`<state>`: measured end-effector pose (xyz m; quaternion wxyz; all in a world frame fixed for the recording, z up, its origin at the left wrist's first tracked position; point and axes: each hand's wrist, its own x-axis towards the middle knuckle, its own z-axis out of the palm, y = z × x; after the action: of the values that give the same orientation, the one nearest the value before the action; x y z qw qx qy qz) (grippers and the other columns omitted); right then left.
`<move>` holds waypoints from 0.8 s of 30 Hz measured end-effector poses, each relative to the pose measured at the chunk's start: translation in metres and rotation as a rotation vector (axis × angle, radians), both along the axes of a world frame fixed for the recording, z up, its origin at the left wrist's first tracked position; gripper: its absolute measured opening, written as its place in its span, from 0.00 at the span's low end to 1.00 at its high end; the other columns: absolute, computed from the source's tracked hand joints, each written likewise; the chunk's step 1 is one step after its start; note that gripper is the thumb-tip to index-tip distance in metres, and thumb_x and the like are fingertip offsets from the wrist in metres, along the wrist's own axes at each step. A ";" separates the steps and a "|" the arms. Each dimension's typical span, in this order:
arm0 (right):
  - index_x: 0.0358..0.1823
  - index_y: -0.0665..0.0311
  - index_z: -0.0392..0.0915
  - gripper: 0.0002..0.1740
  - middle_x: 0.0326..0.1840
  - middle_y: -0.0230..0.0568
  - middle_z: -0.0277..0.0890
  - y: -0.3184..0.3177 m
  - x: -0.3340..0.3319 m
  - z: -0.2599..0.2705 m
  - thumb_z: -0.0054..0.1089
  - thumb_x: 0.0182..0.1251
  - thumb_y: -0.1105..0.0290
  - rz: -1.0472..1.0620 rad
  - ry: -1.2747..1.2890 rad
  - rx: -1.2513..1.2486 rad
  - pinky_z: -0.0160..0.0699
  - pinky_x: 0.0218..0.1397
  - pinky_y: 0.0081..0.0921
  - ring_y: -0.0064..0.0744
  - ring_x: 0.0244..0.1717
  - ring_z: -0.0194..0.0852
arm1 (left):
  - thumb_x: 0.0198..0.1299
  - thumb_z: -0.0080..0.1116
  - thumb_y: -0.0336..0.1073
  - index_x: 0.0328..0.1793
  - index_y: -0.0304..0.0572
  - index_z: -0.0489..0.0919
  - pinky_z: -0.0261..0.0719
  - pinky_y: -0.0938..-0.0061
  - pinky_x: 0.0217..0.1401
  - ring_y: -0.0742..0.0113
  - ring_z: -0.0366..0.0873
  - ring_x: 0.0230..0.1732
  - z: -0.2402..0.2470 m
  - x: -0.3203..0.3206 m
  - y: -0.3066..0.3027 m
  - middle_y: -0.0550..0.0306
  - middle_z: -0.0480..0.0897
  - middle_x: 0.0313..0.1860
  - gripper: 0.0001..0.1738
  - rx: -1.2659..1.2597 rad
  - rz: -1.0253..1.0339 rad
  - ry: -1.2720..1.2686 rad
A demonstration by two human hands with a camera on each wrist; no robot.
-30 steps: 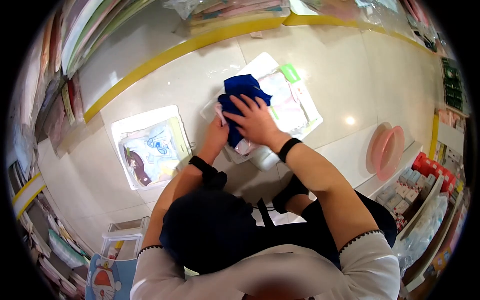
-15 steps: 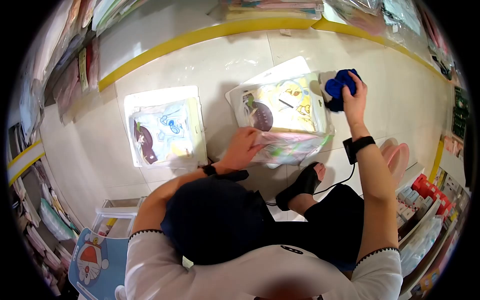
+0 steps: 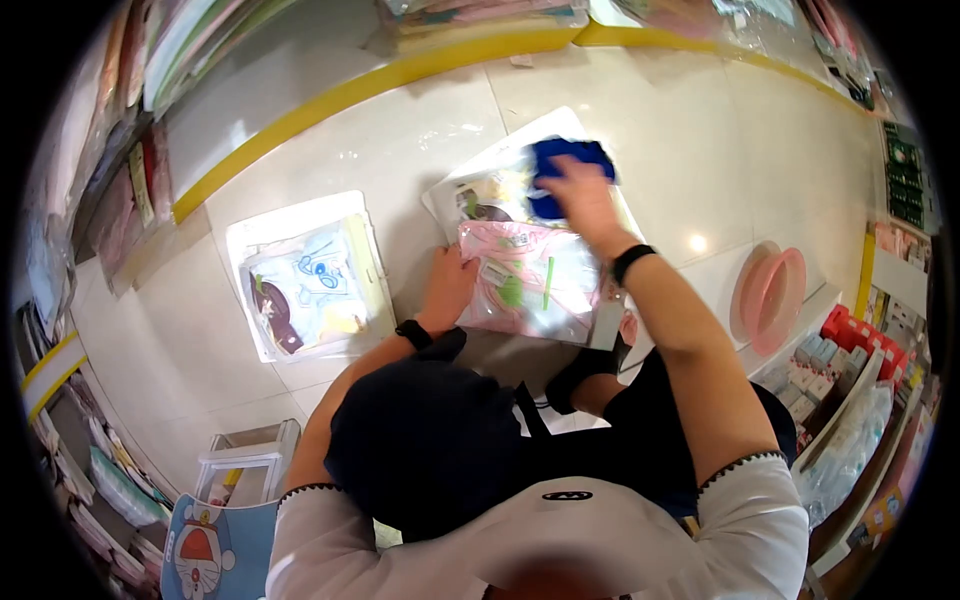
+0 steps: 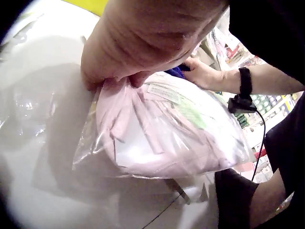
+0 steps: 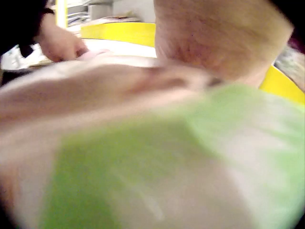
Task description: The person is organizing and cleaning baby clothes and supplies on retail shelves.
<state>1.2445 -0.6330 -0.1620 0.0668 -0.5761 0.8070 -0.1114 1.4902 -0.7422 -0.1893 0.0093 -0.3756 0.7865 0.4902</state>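
Observation:
My left hand (image 3: 447, 283) pinches the left edge of a clear bag holding a pink garment (image 3: 522, 282), which lies on the white floor in front of me. In the left wrist view the left hand's fingers (image 4: 125, 80) bunch the pink bag's (image 4: 162, 133) corner. My right hand (image 3: 582, 198) holds a blue cloth (image 3: 560, 160) down on a second package (image 3: 480, 200) just beyond the pink one. The right hand (image 4: 202, 74) also shows in the left wrist view. The right wrist view is blurred, showing pink and green packaging (image 5: 143, 157) up close.
A third flat package (image 3: 305, 290) with a blue cartoon print lies on the floor to the left. A pink basin (image 3: 770, 298) sits at the right. Yellow-edged shelving (image 3: 330, 105) with stacked packages rings the floor. A foot in a black sandal (image 3: 590, 365) is under the pink bag's near edge.
The right hand carried the blue cloth from the far right back onto the package behind. The pink bag, earlier held on edge by the left hand, now lies flat, face up.

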 end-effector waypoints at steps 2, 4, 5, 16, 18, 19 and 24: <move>0.45 0.51 0.78 0.19 0.56 0.51 0.67 0.035 -0.054 -0.006 0.56 0.49 0.76 -0.383 0.037 0.061 0.68 0.56 0.41 0.53 0.54 0.66 | 0.54 0.54 0.36 0.39 0.28 0.71 0.69 0.55 0.42 0.37 0.70 0.39 -0.001 -0.001 0.001 0.34 0.70 0.38 0.14 0.041 0.060 0.001; 0.47 0.53 0.77 0.20 0.57 0.52 0.65 0.033 -0.069 0.035 0.54 0.51 0.77 -0.679 0.020 -0.093 0.66 0.58 0.41 0.54 0.55 0.64 | 0.54 0.55 0.37 0.37 0.27 0.71 0.69 0.55 0.41 0.38 0.70 0.39 -0.023 -0.002 0.005 0.34 0.70 0.38 0.15 -0.069 0.084 0.058; 0.47 0.53 0.76 0.20 0.57 0.53 0.65 0.025 -0.066 0.057 0.53 0.52 0.78 -0.588 -0.022 -0.169 0.66 0.58 0.41 0.55 0.55 0.63 | 0.54 0.56 0.37 0.36 0.27 0.71 0.69 0.55 0.41 0.38 0.70 0.39 -0.030 0.003 0.014 0.34 0.70 0.38 0.16 -0.107 0.088 0.073; 0.38 0.53 0.79 0.11 0.54 0.35 0.66 0.063 0.064 0.070 0.53 0.52 0.68 0.631 -0.162 0.332 0.66 0.48 0.31 0.40 0.47 0.64 | 0.57 0.52 0.41 0.42 0.27 0.74 0.72 0.61 0.41 0.44 0.77 0.38 -0.027 0.001 0.002 0.36 0.78 0.33 0.19 0.198 0.068 -0.039; 0.39 0.52 0.80 0.12 0.54 0.36 0.67 0.101 0.014 0.066 0.53 0.53 0.67 0.511 -0.080 0.434 0.66 0.50 0.33 0.40 0.47 0.64 | 0.57 0.52 0.41 0.40 0.26 0.74 0.71 0.59 0.41 0.42 0.75 0.38 -0.021 0.006 0.007 0.34 0.77 0.34 0.19 0.258 0.102 -0.037; 0.40 0.53 0.80 0.12 0.52 0.39 0.67 0.121 -0.009 0.070 0.53 0.53 0.68 0.374 -0.004 0.575 0.66 0.51 0.37 0.43 0.47 0.64 | 0.57 0.52 0.40 0.38 0.25 0.74 0.71 0.57 0.42 0.39 0.74 0.39 -0.015 0.003 0.006 0.32 0.76 0.35 0.18 0.286 0.125 -0.061; 0.43 0.54 0.77 0.18 0.57 0.45 0.64 0.155 -0.064 0.115 0.57 0.49 0.79 -0.248 -0.050 0.414 0.67 0.56 0.38 0.49 0.53 0.63 | 0.56 0.55 0.39 0.38 0.27 0.75 0.69 0.60 0.45 0.40 0.70 0.42 -0.002 0.007 0.016 0.34 0.72 0.41 0.16 0.089 0.153 0.074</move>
<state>1.1808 -0.4781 -0.0469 0.1895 -0.4437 0.8752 0.0348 1.4970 -0.7267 -0.1917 -0.0404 -0.4153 0.7329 0.5373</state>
